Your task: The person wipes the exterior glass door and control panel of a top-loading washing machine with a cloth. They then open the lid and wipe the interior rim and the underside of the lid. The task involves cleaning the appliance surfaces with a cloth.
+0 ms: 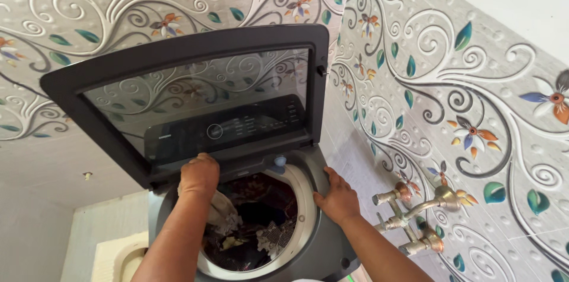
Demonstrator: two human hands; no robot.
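Fingers (198, 166) of the left hand (199, 176) are curling against the raised glass lid (189, 89), while the right hand (339, 199) is resting flat, fingers loose, on the washing machine (323, 246) rim. Floral relief tiles (474, 98) are covering both walls around the corner. Mixed laundry (261, 217) is filling the drum; brass taps (415, 217) are projecting nearby.

- Bright, even daylight fills the scene; shadows are soft.
- The raised glass lid (195, 89) mirrors the patterned wall tiles (450, 80).
- Focus is sharp; straight lines bow slightly towards the edges.
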